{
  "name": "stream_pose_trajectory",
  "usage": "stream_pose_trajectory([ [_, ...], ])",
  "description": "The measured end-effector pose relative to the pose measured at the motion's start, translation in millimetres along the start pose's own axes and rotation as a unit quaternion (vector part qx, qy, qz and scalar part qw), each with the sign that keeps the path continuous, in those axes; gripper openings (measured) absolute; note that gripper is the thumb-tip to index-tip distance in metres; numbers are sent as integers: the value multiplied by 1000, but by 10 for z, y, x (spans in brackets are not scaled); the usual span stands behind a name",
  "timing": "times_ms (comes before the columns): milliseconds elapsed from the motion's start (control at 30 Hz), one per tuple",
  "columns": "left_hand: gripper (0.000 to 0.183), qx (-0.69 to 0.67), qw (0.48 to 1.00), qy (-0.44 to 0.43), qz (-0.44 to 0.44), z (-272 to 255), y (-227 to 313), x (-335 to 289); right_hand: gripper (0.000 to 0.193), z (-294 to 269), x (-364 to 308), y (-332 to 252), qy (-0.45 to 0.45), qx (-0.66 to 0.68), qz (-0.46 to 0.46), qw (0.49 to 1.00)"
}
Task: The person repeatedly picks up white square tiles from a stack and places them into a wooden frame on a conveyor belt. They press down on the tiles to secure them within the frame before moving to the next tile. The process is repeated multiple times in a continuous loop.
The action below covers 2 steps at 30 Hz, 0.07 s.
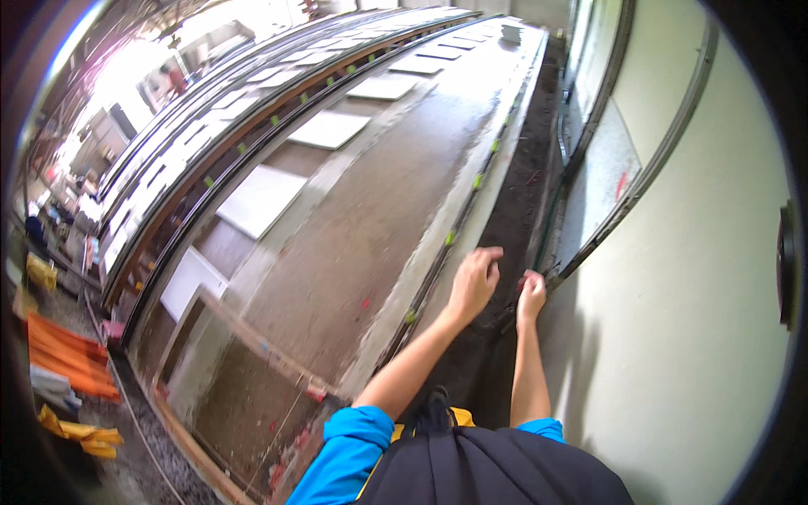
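My left hand (474, 284) is raised over the dark gap beside a long table (379, 202). Its fingers are loosely bent and apart, and no object shows in them. Close to its right, my right hand (531, 298) is closed in a pinch by the lower end of a dark metal frame edge (581, 254) on the wall. Whatever those fingers hold, if anything, is too small to make out. Flat white square pieces (261, 200) lie in a row along the table's left side.
A wood-edged frame (265, 347) lies across the table's near end. Green clips (450, 239) line its right rail. A pale wall (673, 311) stands close on my right. More long tables stretch away left. Orange cloth (71, 358) and a yellow cloth (82, 434) lie lower left.
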<state>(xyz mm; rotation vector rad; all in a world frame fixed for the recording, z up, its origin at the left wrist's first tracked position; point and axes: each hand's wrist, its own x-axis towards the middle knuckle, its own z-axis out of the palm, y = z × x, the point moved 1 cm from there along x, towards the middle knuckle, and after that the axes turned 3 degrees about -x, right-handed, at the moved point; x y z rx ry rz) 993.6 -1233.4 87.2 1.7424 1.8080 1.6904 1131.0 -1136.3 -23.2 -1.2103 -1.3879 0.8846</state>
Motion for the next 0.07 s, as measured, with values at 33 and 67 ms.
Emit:
stream_pose_trajectory([
  [33, 20, -12, 1000, -7, 26, 277, -50, -52, 15, -44, -3, 347, 16, -18, 37, 999],
  [67, 20, -19, 999, -18, 33, 422, -83, 57, 15, -90, 134, 423, 30, -18, 40, 999],
])
